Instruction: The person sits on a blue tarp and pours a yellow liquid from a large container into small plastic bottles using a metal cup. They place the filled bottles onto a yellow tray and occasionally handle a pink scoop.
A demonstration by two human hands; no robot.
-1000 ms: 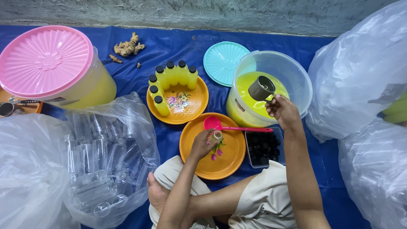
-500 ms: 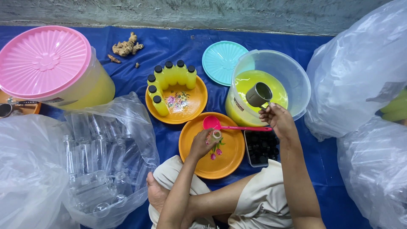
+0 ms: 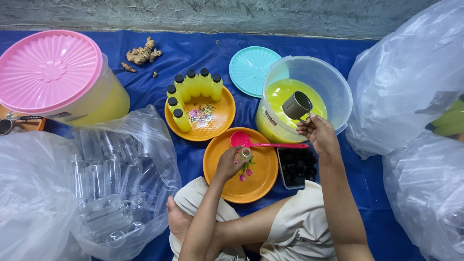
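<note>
The right hand (image 3: 320, 134) grips a grey scoop cup (image 3: 297, 105); the left hand (image 3: 228, 164) clasps a small bottle (image 3: 245, 154) (upright); pouring slowly should prevent spills.

My right hand (image 3: 320, 134) has drawn back a little toward the lower right of the frame, bringing the small metal cup (image 3: 297, 105) with it. A second ago the cup sat lower in the yellow liquid (image 3: 282, 92); now it is lifted above the surface and tipped, its open mouth turned toward the upper right of the frame.
</note>
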